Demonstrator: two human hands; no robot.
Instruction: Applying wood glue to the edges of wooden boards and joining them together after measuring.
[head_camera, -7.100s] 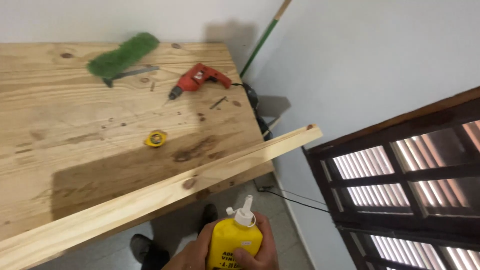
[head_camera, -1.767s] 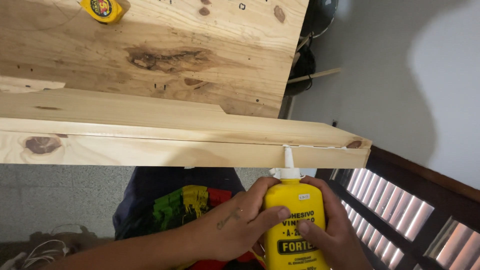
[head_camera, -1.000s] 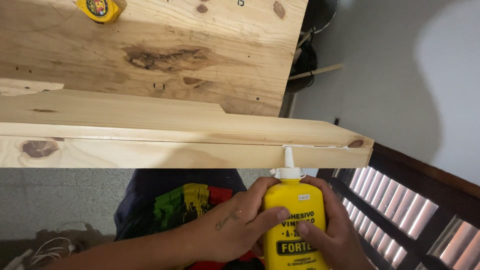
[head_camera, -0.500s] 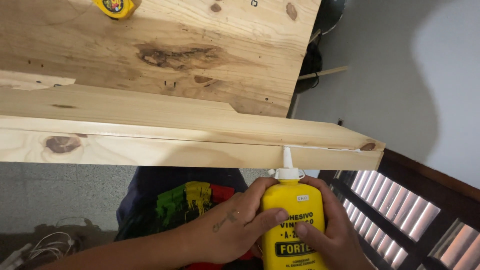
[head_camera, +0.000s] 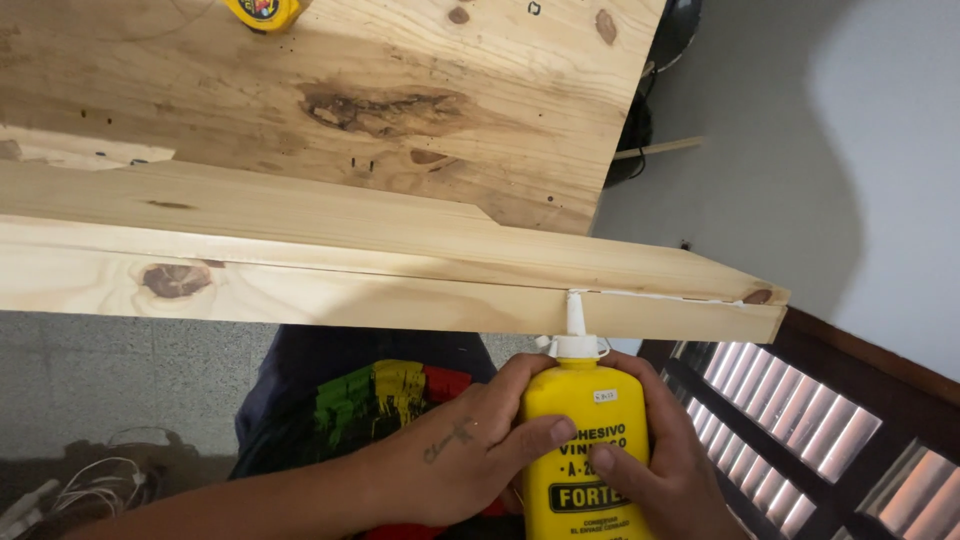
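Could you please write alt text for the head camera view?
Both hands, left hand and right hand, hold a yellow glue bottle, its white nozzle touching a pine board's edge beside a white glue line, over a plywood workbench.

Head camera looks steeply down, close above the hands (head_camera: 560, 465).

The squeeze bottle of glue (head_camera: 585, 440) is bright yellow with black lettering and a white nozzle and cap. The long pale pine board (head_camera: 400, 280) shows a dark brown knot and a thin white glue line (head_camera: 660, 295). The plywood tabletop (head_camera: 350, 90) is honey-toned with dark stains. The small tape measure (head_camera: 262, 10) is yellow. The shirt (head_camera: 385, 390) is dark with green, yellow and red blocks.
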